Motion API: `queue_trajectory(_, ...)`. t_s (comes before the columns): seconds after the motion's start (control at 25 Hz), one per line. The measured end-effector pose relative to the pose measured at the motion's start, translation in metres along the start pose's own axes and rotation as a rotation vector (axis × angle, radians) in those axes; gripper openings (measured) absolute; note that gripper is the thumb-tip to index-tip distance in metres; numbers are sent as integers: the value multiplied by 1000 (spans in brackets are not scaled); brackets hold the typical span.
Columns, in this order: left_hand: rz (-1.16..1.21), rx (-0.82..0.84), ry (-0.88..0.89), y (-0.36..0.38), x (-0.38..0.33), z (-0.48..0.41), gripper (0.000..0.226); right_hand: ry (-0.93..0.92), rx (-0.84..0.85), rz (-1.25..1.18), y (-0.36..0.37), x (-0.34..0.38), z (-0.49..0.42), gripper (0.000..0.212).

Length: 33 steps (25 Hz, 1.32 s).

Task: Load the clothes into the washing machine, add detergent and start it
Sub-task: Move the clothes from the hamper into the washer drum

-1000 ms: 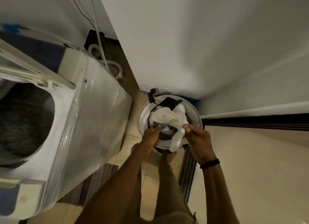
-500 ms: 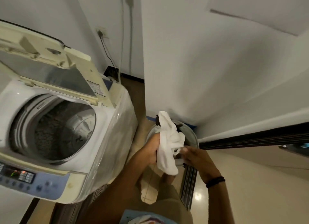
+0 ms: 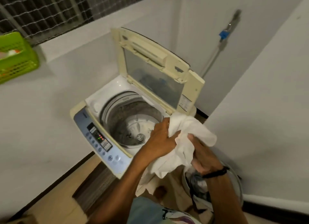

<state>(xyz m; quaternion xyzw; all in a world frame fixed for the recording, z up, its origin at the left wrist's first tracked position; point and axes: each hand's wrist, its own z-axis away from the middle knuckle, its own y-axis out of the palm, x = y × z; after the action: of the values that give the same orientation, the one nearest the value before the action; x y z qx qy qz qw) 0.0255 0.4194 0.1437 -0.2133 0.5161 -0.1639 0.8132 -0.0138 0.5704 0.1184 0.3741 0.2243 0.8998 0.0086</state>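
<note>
A top-loading washing machine (image 3: 107, 157) stands with its lid (image 3: 150, 68) raised, and the drum (image 3: 133, 128) looks empty. I hold a white garment (image 3: 189, 135) bunched at the drum's right rim. My left hand (image 3: 160, 140) grips its left side and my right hand (image 3: 204, 155) grips it from below on the right. Under my right wrist a grey laundry bucket (image 3: 238, 185) on the floor holds more dark and white clothes (image 3: 197, 183).
White walls close in on the left and right of the machine. A green plastic basket (image 3: 15, 56) sits on a ledge at the far left. A hose with a blue fitting (image 3: 223, 34) runs down the back wall. A dark mat (image 3: 93, 187) lies before the machine.
Both hands have lifted the white garment out of the bucket and carried it up and left to the drum's rim. My view has swung from the bucket to the machine.
</note>
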Motion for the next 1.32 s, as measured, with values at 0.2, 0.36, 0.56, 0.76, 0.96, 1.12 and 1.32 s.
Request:
queue_trajectory(0.2, 345, -178, -208, -71, 59, -2, 58, -38, 250, 362, 77, 9, -21, 7)
queue_trajectory(0.36, 500, -379, -91, -112, 83, -18, 18, -187, 258, 767, 118, 9, -54, 44)
queue_trajectory(0.56, 441, -509, -74, -130, 112, -53, 22, -375, 160, 820, 147, -19, -122, 54)
queue_trajectory(0.76, 108, -536, -356, -106, 167, -72, 61, -297, 50, 1334, 123, -52, -168, 17)
queue_trajectory(0.96, 270, -591, -321, -43, 164, -61, 37, -276, -84, 1172, 54, -77, -145, 31)
queue_trajectory(1.12, 241, -525, -207, 24, 134, -60, 27, -182, -220, 884, -6, -83, -127, 24)
queue_trajectory(1.32, 67, -158, -109, 121, 105, -53, 23, -5, -436, 724, -109, -114, -90, 26)
